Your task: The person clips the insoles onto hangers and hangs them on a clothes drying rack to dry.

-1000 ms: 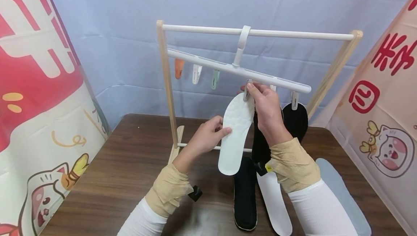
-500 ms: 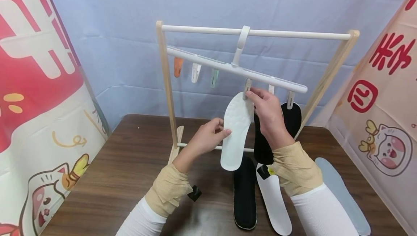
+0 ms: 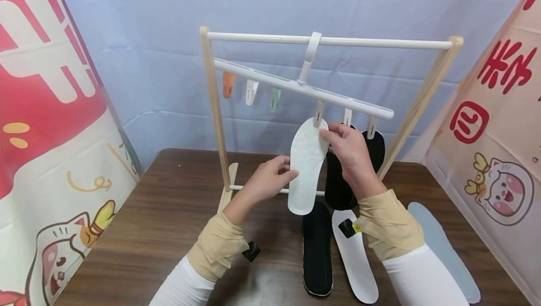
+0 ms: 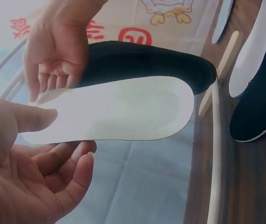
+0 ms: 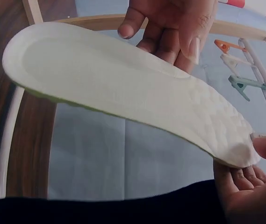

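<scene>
A white shoe insole (image 3: 305,179) hangs upright, its toe end under a grey clip (image 3: 318,114) on the white clip hanger (image 3: 270,79). My left hand (image 3: 268,179) pinches its left edge about halfway down; in the left wrist view the thumb lies over the insole (image 4: 137,112) with fingers beneath. At the upper right edge, just below the clip, my right hand (image 3: 348,151) holds it between thumb and fingers, as the right wrist view also shows. Behind the right hand hang two black insoles (image 3: 338,184), each below a clip.
The hanger hooks over a wood-and-white rack (image 3: 380,42). Orange (image 3: 228,85), white (image 3: 251,92) and green (image 3: 275,99) clips hang bare on its left half. Black (image 3: 317,254), white (image 3: 357,263) and light blue (image 3: 444,252) insoles lie on the brown table (image 3: 169,212).
My right hand has let go of the grey clip and slid down onto the insole's upper edge. The insole has risen slightly; my left hand keeps its place.
</scene>
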Motion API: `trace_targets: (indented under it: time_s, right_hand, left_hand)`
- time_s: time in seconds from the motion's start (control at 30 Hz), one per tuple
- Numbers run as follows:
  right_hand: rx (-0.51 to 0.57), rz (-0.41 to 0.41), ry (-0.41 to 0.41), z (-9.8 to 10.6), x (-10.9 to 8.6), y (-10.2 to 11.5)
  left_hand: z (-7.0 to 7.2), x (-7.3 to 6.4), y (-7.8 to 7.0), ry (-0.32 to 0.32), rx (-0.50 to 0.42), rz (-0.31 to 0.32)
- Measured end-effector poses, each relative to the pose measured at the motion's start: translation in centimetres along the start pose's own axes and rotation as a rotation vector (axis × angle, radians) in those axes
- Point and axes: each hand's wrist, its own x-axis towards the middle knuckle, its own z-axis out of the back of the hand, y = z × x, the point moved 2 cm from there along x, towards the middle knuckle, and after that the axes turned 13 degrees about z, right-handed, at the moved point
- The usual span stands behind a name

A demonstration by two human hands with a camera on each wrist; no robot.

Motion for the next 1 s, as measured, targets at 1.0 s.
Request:
trace_targets:
  time_s: [1.0]
  right_hand:
    - [-0.071, -0.064, 0.077, -0.3, -1.8, -3.9]
  left_hand:
    - [-0.6, -0.1, 1.4, 0.027, 0.024, 0.027]
